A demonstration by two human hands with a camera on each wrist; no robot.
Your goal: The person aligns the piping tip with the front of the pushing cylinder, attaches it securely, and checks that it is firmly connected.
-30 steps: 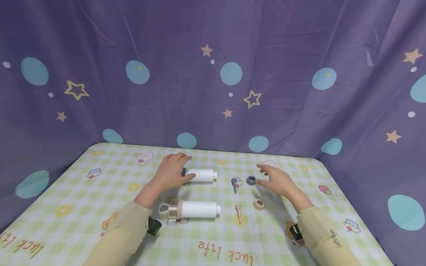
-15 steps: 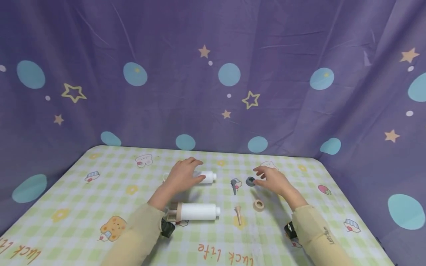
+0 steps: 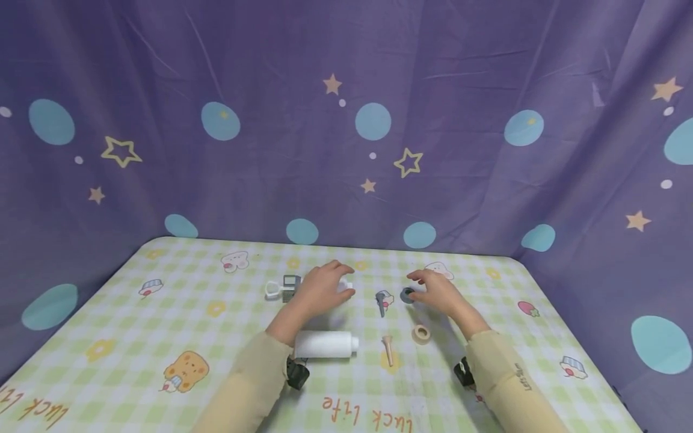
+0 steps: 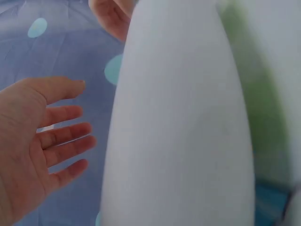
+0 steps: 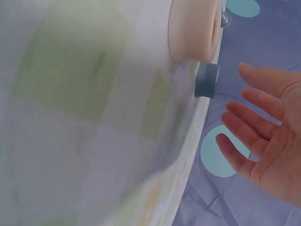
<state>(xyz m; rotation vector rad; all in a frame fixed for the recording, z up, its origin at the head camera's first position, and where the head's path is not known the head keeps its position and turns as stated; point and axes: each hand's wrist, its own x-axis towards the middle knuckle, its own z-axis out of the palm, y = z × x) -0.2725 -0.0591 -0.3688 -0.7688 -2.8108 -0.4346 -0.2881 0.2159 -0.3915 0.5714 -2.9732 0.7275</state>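
My left hand (image 3: 325,290) is over the far white tube, fingers loosely spread and holding nothing. It covers most of that tube; the grey frame (image 3: 291,288), white loop handle (image 3: 272,290) and white tip (image 3: 349,286) show. Below my left forearm lies a second white tube (image 3: 326,344), its beige end hidden behind the sleeve; a white tube (image 4: 176,117) fills the left wrist view. My right hand (image 3: 440,293) hovers with relaxed fingers right beside the small grey ring (image 3: 407,295). In the right wrist view, the grey ring (image 5: 207,80) is apart from the fingertips.
A grey cone-shaped nozzle (image 3: 381,305) lies between the hands. Nearer, a similar beige nozzle (image 3: 388,350) and a beige ring (image 3: 421,334) rest on the checked tablecloth (image 3: 216,337). A purple curtain (image 3: 346,132) hangs behind the table.
My left hand has moved right along the far tube, uncovering its grey frame and loop handle, while my forearm now hides the near tube's beige end. My right hand has shifted slightly left.
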